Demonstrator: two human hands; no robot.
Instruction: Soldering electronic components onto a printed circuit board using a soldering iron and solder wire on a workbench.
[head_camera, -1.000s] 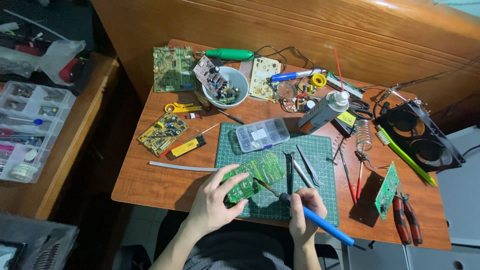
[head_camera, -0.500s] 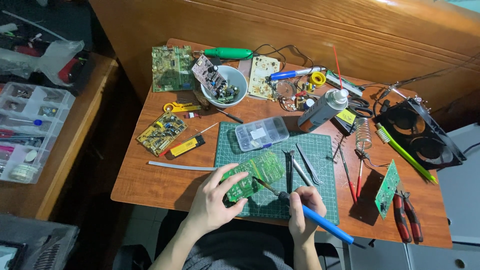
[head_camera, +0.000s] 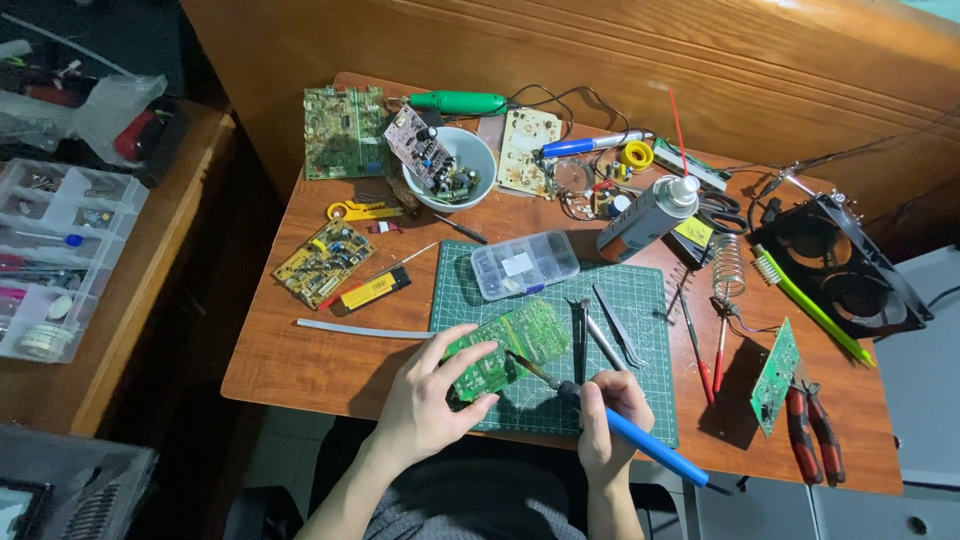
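A green circuit board (head_camera: 515, 342) lies tilted on the green cutting mat (head_camera: 640, 400). My left hand (head_camera: 432, 398) grips the board's near left end, fingers over its top edge. My right hand (head_camera: 610, 410) holds a blue-handled soldering iron (head_camera: 640, 443); its metal tip touches the board's lower right part. Both hands are at the table's near edge.
Tweezers (head_camera: 620, 325) and a clear parts box (head_camera: 524, 264) lie on the mat. A spray can (head_camera: 648, 217), white bowl (head_camera: 478, 155), yellow circuit board (head_camera: 323, 263), iron stand spring (head_camera: 728, 267), red pliers (head_camera: 812, 428), black fan (head_camera: 842, 270) crowd the wooden table (head_camera: 300, 360). A compartment organiser (head_camera: 55, 255) sits left.
Both hands hold nearly the same pose. The soldering iron tip stays on the board with only a slight shift.
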